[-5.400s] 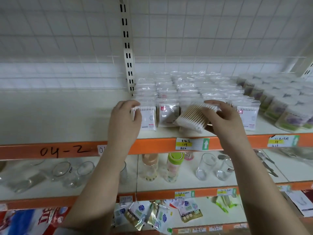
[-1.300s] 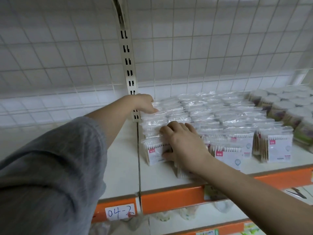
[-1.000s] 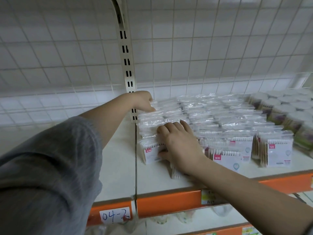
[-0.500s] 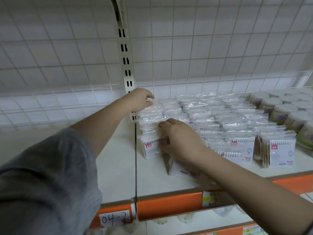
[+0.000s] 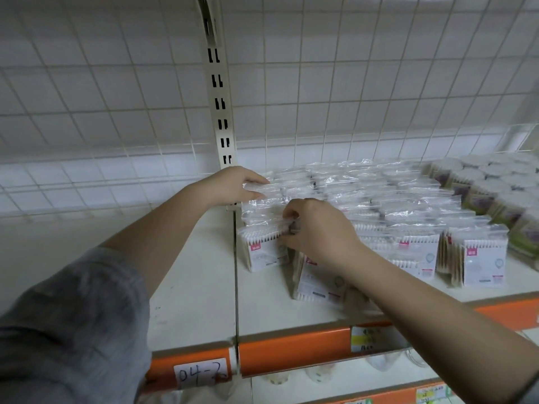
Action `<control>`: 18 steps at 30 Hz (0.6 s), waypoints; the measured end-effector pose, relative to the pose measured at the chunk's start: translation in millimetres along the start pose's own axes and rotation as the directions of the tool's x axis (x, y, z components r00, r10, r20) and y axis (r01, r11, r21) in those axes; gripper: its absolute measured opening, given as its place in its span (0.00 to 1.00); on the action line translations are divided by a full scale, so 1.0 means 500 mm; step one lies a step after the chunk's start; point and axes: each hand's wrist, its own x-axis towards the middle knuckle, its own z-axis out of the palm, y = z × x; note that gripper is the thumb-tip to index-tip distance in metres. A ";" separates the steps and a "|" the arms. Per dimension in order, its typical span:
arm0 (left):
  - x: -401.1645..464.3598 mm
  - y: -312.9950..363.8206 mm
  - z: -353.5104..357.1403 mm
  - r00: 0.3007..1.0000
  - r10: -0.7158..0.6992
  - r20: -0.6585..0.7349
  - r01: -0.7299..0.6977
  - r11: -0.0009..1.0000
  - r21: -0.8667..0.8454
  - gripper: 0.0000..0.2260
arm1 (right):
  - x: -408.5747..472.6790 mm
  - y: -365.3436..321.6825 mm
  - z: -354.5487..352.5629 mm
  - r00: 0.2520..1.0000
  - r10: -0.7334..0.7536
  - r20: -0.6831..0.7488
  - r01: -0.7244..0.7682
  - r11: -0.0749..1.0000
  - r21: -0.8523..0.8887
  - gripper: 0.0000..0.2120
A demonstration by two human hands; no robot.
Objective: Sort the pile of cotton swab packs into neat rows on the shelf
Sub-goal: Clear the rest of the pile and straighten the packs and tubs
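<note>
1. Right hand point(image 5: 318, 228): fingers point(image 5: 287, 214) curled shut, pinching the clear top flap of the front-left pack point(image 5: 264, 249). That pack stands upright at the shelf point(image 5: 192, 287) seam, directly under and just left of the fingertips.
2. Left hand point(image 5: 230, 185): reaches deeper, fingers partly open and flat against the left end of the back packs point(image 5: 280, 185); thumb low, the other fingers on top. I read it as bracing, but I cannot tell if it really grips anything.
3. Key relation as I see it: a loose pack point(image 5: 318, 281) lies tipped over in front of the rows, just below the right wrist, on the near side of the fingers. Its long axis runs roughly front to back, swab tips toward me. The right hand is clearly nearer to it, so I would stand it up with that hand once the pinched pack is squared.
4. The remaining rows of packs point(image 5: 408, 205) run to the right of the fingers, mostly upright; round tubs point(image 5: 490, 182) sit further right.
5. Writing: handwritten tag point(image 5: 201, 374) on the orange shelf edge reads "04-2". Yellow price label point(image 5: 367, 339) unreadable. Packs carry a small red logo, too blurred to read.
</note>
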 end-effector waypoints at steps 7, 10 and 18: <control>-0.035 0.016 -0.003 0.983 0.057 -0.176 -0.065 0.997 -0.042 0.15 | -0.004 0.005 -0.019 0.999 -0.013 0.049 0.010 0.998 0.060 0.22; -0.081 0.032 -0.012 0.980 0.088 -0.176 -0.115 0.982 -0.149 0.11 | -0.021 0.020 -0.041 0.998 -0.008 0.061 0.001 0.993 0.117 0.28; -0.121 0.058 -0.006 0.982 0.100 0.162 -0.102 0.995 0.004 0.27 | -0.060 0.051 -0.081 0.978 0.044 0.205 -0.061 0.995 0.078 0.36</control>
